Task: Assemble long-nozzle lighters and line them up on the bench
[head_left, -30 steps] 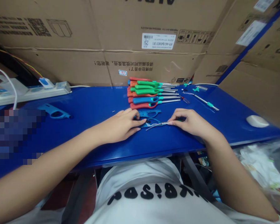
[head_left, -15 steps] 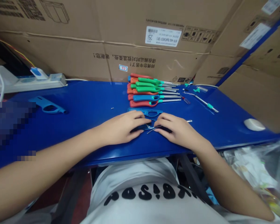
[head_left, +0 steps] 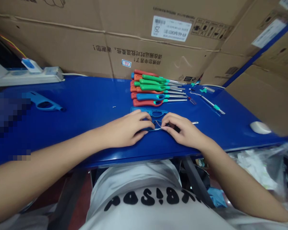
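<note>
Between my hands lies the lower blue lighter casing half (head_left: pixel 153 130) on the blue table, with thin pale wires (head_left: pixel 157 128) running along it. My left hand (head_left: pixel 133 127) curls over its left end, the fingertips holding the casing. From the right, my right hand (head_left: pixel 181 129) pinches the wires with thumb and index finger, its other fingers bent. A metal tube tip (head_left: pixel 195 122) sticks out past the right hand. Just beyond the fingers rests another blue casing half (head_left: pixel 158 113). Parts of the held casing are hidden by my hands.
Several assembled lighters (head_left: pixel 151 87) lie stacked behind my hands. To their right are a small screwdriver (head_left: pixel 192 101) and a loose metal tube (head_left: pixel 210 103). A blue lighter body (head_left: pixel 44 103), power strip (head_left: pixel 36 76) and white mouse-like object (head_left: pixel 260 127) lie farther out. Cardboard (head_left: pixel 124 35) walls the back.
My right hand's thumb and index finger have closed into a pinch on the wires. A thin piece that stuck out below the fingertips no longer shows there. The camera view has shifted slightly.
</note>
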Motion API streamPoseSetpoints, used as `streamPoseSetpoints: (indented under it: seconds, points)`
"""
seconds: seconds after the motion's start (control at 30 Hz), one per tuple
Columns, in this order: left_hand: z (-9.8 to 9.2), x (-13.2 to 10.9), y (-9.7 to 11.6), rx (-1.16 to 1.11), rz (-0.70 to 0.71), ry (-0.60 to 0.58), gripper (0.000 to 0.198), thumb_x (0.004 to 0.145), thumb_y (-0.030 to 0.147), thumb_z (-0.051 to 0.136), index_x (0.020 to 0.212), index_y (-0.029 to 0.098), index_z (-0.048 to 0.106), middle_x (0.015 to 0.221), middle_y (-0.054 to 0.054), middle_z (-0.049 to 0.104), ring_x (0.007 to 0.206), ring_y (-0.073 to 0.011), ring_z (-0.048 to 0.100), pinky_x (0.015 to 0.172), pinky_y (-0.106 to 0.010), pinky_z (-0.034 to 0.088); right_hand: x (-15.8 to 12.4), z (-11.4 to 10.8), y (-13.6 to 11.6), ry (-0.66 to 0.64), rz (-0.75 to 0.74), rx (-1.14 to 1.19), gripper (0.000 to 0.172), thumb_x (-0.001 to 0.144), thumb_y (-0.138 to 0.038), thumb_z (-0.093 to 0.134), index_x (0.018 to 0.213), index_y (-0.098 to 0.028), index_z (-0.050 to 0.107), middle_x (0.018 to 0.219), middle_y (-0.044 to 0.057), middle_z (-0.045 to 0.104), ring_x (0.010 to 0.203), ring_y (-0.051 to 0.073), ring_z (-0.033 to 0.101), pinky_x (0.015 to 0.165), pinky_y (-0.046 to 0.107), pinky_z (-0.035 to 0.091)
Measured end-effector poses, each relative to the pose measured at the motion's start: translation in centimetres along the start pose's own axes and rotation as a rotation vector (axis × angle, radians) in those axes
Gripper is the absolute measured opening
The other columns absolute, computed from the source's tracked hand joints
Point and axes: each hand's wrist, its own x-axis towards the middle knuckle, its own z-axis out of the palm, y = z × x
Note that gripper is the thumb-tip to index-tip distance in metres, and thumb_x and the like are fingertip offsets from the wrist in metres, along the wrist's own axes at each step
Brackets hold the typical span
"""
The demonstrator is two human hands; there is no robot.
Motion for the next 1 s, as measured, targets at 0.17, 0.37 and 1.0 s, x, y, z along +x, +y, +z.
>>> streamPoseSetpoints:
  seconds: [0.17, 0.37, 1.0]
  points:
    - [-0.1, 0.2, 0.4, 0.015, -0.011, -0.015, 0.030, 0.097, 0.017, 0.051, 0.124, 0.020, 0.064, 0.125, -0.012, 0.059, 0.113, -0.0272, 0.056, 0.101, -0.045, 0.048, -0.2, 0.1, 0.3, -0.009, -0.023, 0.009, 0.005, 0.100, -0.022, 0.055, 0.099, -0.021, 0.060, 0.101, 0.006, 0.064, 0.082, 0.016, 0.056, 0.074, 0.029, 0.047]
    - [-0.3, 0.1, 0.6, 0.049, -0.023, -0.031, 0.028, 0.097, 0.016, 0.050, 0.121, 0.019, 0.065, 0.122, -0.011, 0.060, 0.110, -0.0265, 0.057, 0.099, -0.044, 0.049, -0.3, 0.7, 0.4, 0.140, 0.023, 0.094, 0.003, 0.097, -0.020, 0.059, 0.095, -0.019, 0.061, 0.093, 0.003, 0.063, 0.063, 0.009, 0.047, 0.062, 0.025, 0.043]
    - [-0.5, 0.3, 1.3, 0.148, -0.040, -0.062, 0.027, 0.096, 0.015, 0.050, 0.117, 0.019, 0.068, 0.109, -0.011, 0.063, 0.100, -0.0255, 0.058, 0.092, -0.041, 0.050, 0.6, 0.4, 0.1, 0.024, 0.153, 0.090, 0.005, 0.091, -0.022, 0.067, 0.089, -0.018, 0.067, 0.077, -0.002, 0.060, 0.059, 0.008, 0.043, 0.056, 0.023, 0.037]
